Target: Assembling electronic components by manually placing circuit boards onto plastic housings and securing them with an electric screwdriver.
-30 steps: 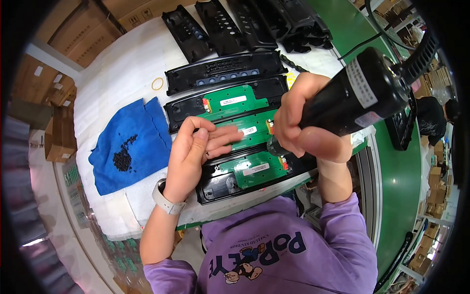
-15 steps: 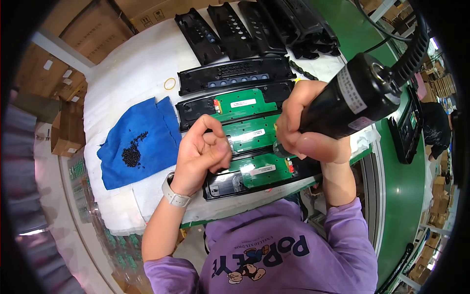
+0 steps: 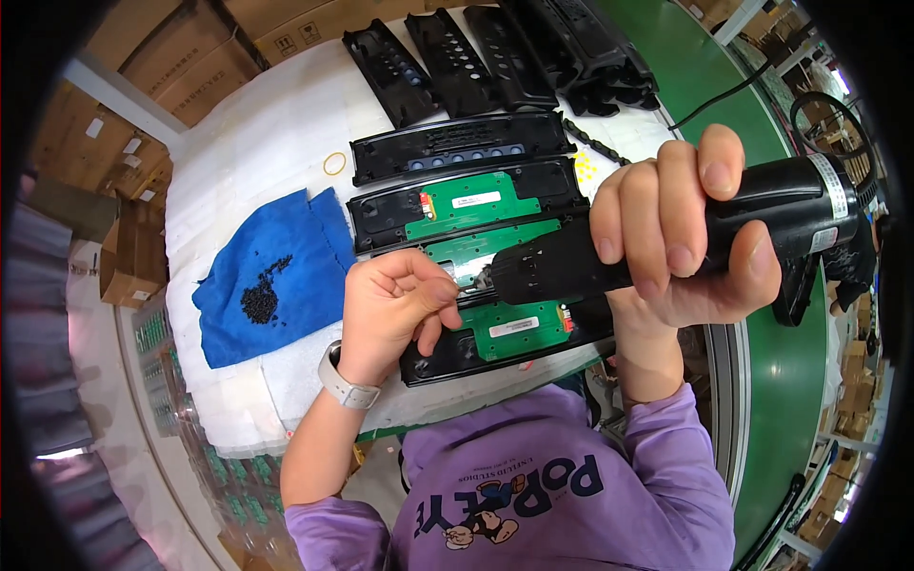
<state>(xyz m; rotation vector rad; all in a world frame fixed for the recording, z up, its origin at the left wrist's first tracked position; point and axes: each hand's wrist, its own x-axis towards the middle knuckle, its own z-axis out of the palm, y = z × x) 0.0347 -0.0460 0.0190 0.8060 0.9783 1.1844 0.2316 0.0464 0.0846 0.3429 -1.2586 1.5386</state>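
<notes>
Raised closer to the camera than half a second ago, the black electric screwdriver (image 3: 666, 238) now looms larger and lies nearly level, its tip pointing left at the middle board, while the left hand has pulled in from its looser reach to a tight curl at that tip.

A white padded table (image 3: 276, 143) carries everything. Three long black housings (image 3: 466, 205) with green circuit boards (image 3: 466, 202) lie side by side before the person; a fourth housing (image 3: 447, 147) beyond them shows no board. Farther back lie at least four empty black shells (image 3: 476, 57), fanned out. One blue cloth (image 3: 267, 276) sits to the left, holding a small heap of black screws (image 3: 259, 297). One yellow rubber band (image 3: 334, 164) lies just beyond the cloth.

The right hand (image 3: 681, 228) wraps the screwdriver's body, fingers pressed together over the top, thumb underneath. The left hand (image 3: 395, 305), a pale watch (image 3: 343, 381) on its wrist, rests on the middle board with fingers curled in, fingertips pinched together at the driver's bit; what they pinch is too small to tell.
</notes>
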